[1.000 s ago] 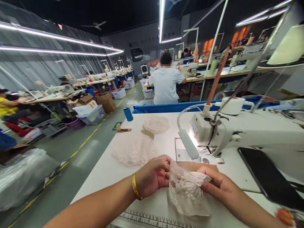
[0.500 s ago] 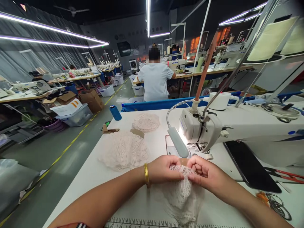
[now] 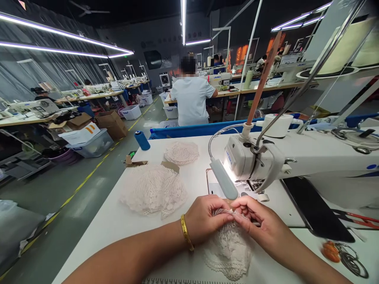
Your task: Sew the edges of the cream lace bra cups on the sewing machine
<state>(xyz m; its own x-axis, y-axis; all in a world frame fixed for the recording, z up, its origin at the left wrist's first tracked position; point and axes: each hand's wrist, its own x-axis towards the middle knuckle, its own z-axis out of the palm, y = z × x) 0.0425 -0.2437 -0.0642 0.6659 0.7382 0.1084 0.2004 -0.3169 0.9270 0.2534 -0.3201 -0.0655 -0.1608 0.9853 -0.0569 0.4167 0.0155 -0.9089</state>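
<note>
A cream lace piece point(image 3: 229, 252) hangs from my two hands, its scalloped lower edge lying over the white table. My left hand point(image 3: 209, 219), with a gold bangle at the wrist, pinches the gathered top edge between thumb and fingers. Close against it, my right hand point(image 3: 251, 217) grips the same edge, its fingers curled. The fingertips nearly meet, and part of the edge is hidden between them. Just beyond stands a white sewing machine point(image 3: 242, 157) with a grey lamp point(image 3: 223, 179) lit beside its needle area. Left of my hands lies a larger heap of cream lace point(image 3: 154, 189).
Another lace pile point(image 3: 182, 153) and a blue thread cone point(image 3: 142, 141) lie farther back. To the right are a black phone-like slab point(image 3: 316, 209), red-handled scissors point(image 3: 358, 217) and a key ring point(image 3: 351, 260). A ruler point(image 3: 177, 281) runs along the front edge. A person point(image 3: 192, 98) sits ahead.
The view has shifted slightly. Both hands still pinch the lace, its top edge now drawn more level between them, and its lower part hangs more spread out.
</note>
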